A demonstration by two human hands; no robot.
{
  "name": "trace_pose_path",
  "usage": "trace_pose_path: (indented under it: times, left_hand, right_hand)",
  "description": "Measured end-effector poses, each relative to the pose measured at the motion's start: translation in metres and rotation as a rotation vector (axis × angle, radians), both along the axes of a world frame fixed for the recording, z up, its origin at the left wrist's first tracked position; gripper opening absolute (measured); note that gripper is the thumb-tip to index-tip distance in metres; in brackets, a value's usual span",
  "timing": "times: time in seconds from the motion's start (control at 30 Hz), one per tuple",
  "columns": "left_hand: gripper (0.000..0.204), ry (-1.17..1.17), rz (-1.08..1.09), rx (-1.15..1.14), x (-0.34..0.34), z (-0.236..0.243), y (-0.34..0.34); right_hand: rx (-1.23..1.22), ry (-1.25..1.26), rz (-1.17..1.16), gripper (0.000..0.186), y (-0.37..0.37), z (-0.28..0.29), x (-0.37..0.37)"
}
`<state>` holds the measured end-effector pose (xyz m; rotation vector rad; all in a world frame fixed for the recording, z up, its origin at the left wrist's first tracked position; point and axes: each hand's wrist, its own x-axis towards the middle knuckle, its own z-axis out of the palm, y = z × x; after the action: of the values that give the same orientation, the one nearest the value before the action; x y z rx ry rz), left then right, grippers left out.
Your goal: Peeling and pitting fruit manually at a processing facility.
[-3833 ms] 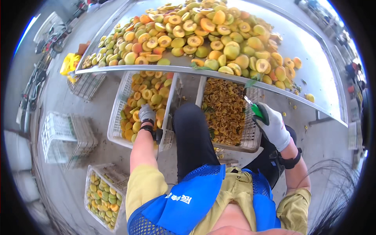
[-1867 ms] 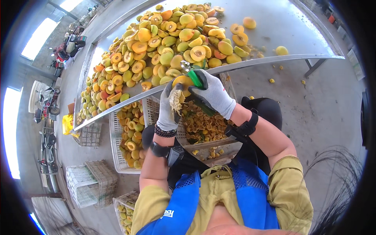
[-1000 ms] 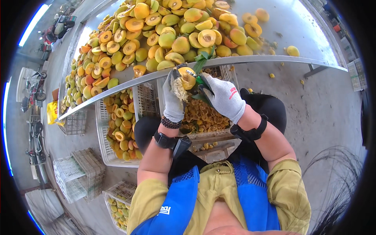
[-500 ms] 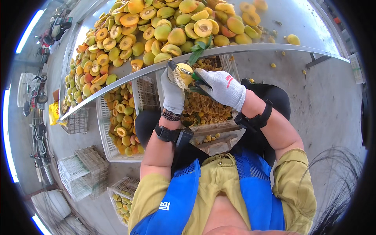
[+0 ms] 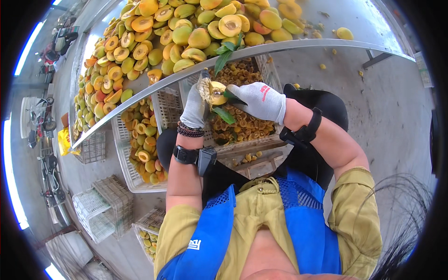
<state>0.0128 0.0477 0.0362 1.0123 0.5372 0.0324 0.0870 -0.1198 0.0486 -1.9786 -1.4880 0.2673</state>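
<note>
My left hand (image 5: 192, 108), in a pale grey glove with frayed, fruit-stained fingertips, is closed around a yellow peach half (image 5: 218, 94) with its cut face showing. From the right, my right hand (image 5: 261, 101), gloved likewise, grips a small tool with a green handle (image 5: 229, 94) and presses it up to the peach half; the tool's tip cannot be made out. Both hands are just below the metal table edge, over a crate of hollowed peach pieces (image 5: 242, 123). A green leaf (image 5: 224, 115) hangs under the peach half.
A metal table (image 5: 322, 43) bears a heap of halved peaches (image 5: 186, 35). Left of my knees stands a white crate (image 5: 122, 156) of peach halves. Stacked crates (image 5: 105, 205) and another fruit crate (image 5: 148, 233) are on the floor at left, near a yellow bag (image 5: 66, 141).
Both hands have shifted slightly left and down with the peach half. The tool's metal part, visible before, is now hidden, and the right hand sits closer against the fruit.
</note>
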Motion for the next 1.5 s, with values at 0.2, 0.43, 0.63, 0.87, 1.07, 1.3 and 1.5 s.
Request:
trace_pose_path:
  times: [0.2, 0.43, 0.63, 0.87, 1.07, 1.3, 1.5]
  left_hand:
    - [0.030, -0.156, 0.167, 0.002, 0.006, -0.004, -0.018]
    - [0.029, -0.086, 0.096, 0.027, 0.008, -0.009, -0.004]
    - [0.018, -0.200, 0.201, 0.397, 0.003, 0.012, -0.033]
    - [0.022, -0.340, 0.242, 0.974, 0.003, 0.000, -0.035]
    - [0.021, -0.359, 0.252, 0.991, 0.008, -0.009, -0.029]
    - [0.017, -0.378, 0.331, 0.717, 0.008, -0.027, -0.032]
    - [0.012, -0.328, 0.311, 0.745, 0.006, -0.022, -0.039]
  right_hand:
    - [0.051, 0.094, -0.128, 0.024, 0.003, -0.012, 0.000]
    - [0.132, 0.306, -0.053, 0.020, 0.003, -0.010, -0.003]
    - [0.159, 0.334, -0.189, 0.020, 0.005, -0.007, -0.001]
    - [0.102, 0.972, -0.104, 0.020, 0.006, 0.007, -0.005]
    - [0.181, 1.679, -0.035, 0.020, 0.000, 0.012, -0.015]
    - [0.136, 1.311, -0.180, 0.023, 0.003, 0.012, -0.025]
    - [0.145, 1.469, -0.152, 0.024, -0.001, 0.001, -0.023]
